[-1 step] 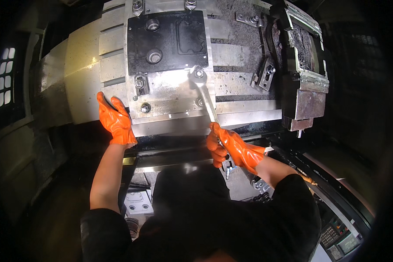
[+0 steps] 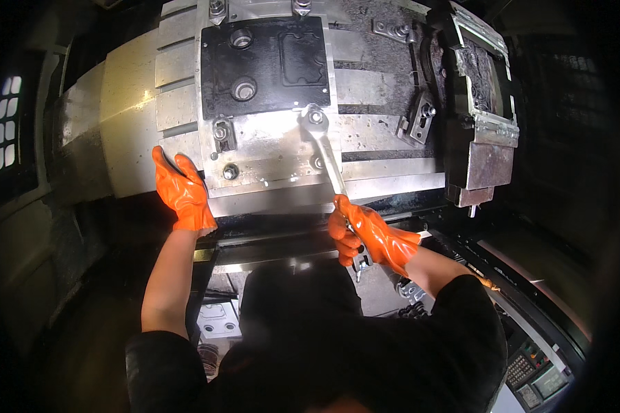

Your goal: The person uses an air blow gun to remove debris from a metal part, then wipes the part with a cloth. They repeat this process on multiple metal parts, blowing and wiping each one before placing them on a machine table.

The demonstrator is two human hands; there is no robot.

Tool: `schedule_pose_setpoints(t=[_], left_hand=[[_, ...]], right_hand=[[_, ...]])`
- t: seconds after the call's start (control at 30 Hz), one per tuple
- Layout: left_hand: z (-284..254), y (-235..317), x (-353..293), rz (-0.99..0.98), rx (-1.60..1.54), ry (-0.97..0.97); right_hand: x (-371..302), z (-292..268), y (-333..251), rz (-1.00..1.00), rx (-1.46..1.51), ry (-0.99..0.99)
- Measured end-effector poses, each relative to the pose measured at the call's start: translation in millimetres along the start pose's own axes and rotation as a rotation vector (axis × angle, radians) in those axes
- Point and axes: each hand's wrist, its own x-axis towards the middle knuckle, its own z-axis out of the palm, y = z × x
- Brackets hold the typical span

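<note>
The right hand (image 2: 373, 237), in an orange rubber glove just right of and below the centre of the frame, is curled tight around the handle of a wrench (image 2: 331, 163). I see the wrench run up and a little left from the fist, its head fitted around a nut (image 2: 315, 117) near the middle of the view. A bit of metal shows below the fist; I can't tell whether it belongs to the wrench. The left hand (image 2: 184, 196), gloved the same way, lies at the left of centre by the front edge of the machine table (image 2: 176, 104), fingers loosely spread and nothing in its grasp; how firmly it presses there I can't make out.

Between and above the hands sits a shiny metal plate (image 2: 272, 148), and on its upper part a black panel (image 2: 263, 69) with two round holes. A small clamp (image 2: 222, 132) stands just below the panel's lower left corner, with a bolt (image 2: 231, 171) beneath it. Further out, another clamp (image 2: 419, 118) lies right of the plate, and a heavy vise (image 2: 489, 164) fills the upper right. At the far left glows a paned window (image 2: 4, 127); a control panel (image 2: 534, 375) shows in the lower right corner.
</note>
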Motion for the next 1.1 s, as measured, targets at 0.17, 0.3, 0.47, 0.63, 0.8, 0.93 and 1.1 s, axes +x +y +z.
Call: schedule_pose_setpoints(t=[0.17, 0.3, 0.47, 0.63, 0.8, 0.93, 1.1], left_hand=[[-8, 4, -10, -0.023, -0.032, -0.023], [-1, 3, -1, 0.083, -0.022, 0.043], [-4, 2, 2, 0.038, -0.027, 0.039], [0, -2, -2, 0.072, -0.026, 0.082], [1, 0, -6, 0.062, -0.032, 0.084], [2, -5, -6, 0.013, 0.009, 0.058], [4, -8, -4, -0.001, 0.006, 0.076]], right_hand=[[-16, 11, -4, 0.049, 0.033, 0.084], [-2, 58, -5, 0.053, 0.274, 0.181], [20, 47, 13, -0.009, 0.329, -0.018], [10, 59, 6, -0.01, 0.236, 0.146], [7, 53, 13, 0.051, 0.256, 0.139], [-1, 63, -1, -0.047, 0.018, 0.224], [-16, 29, -18, 0.058, 0.127, 0.068]])
